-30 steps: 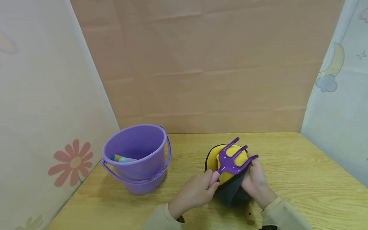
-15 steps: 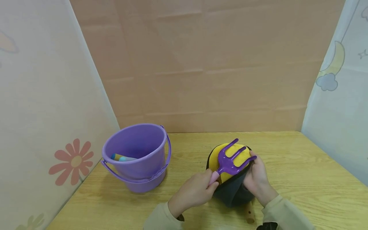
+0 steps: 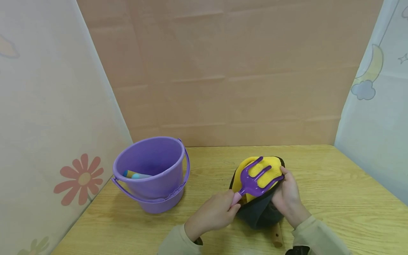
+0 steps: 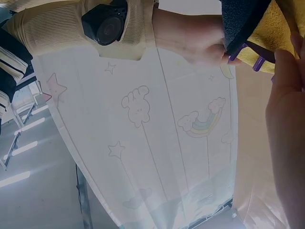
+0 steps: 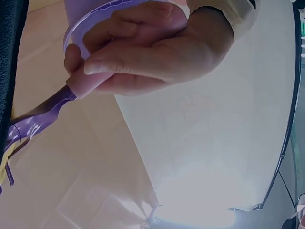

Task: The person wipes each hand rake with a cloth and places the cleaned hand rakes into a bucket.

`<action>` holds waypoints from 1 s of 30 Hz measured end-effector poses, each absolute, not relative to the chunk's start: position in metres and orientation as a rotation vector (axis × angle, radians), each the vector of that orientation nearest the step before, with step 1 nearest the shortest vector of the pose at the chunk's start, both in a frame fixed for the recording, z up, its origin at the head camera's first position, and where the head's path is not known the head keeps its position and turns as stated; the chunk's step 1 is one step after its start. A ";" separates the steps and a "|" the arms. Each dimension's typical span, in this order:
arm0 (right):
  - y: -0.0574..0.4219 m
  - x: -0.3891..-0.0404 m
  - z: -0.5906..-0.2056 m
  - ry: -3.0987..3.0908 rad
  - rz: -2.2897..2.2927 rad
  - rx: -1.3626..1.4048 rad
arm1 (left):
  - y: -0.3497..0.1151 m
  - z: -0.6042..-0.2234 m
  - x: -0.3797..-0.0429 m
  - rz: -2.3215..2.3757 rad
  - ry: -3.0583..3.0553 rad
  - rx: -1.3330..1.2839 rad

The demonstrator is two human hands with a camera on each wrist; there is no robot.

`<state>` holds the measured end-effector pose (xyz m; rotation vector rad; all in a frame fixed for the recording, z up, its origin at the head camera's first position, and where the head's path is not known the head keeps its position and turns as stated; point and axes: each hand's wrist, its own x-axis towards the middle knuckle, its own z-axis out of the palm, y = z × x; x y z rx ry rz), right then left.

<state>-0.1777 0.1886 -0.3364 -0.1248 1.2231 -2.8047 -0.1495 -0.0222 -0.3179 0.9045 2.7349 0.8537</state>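
In the head view, my left hand [image 3: 213, 211] grips the pink handle [image 3: 236, 198] of a purple toy garden fork [image 3: 250, 183]. The right wrist view shows that handle [image 5: 90, 82] wrapped by the left hand's fingers and thumb. A fuzzy two-sided towel [image 3: 259, 212], dark on the outside and yellow inside, is folded up around the fork's tines. My right hand [image 3: 288, 196] holds the towel along its right edge, thumb on top near the outer tine; its other fingers are mostly hidden behind the cloth.
Left of the hands stands a purple bucket [image 3: 162, 191] with its bail lowered and a few colourful items [image 3: 137, 175] inside. A wooden stick [image 3: 277, 235] with a hole pokes out below the towel. Printed side panels and a brown back sheet [image 3: 229, 88] border the wooden table [image 3: 344, 187].
My right hand has shifted slightly rightward, drawing the towel's edge with it. The yellow side bunches up more around the tines, and the fork has moved slightly left.
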 end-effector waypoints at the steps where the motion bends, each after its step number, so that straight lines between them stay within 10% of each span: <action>1: 0.189 -0.178 -0.336 1.225 -2.807 -0.139 | -0.023 -0.318 -0.150 0.848 2.734 0.906; 30: 0.182 -0.178 -0.347 1.140 -2.812 -0.041 | -0.027 -0.316 -0.147 0.913 2.711 0.858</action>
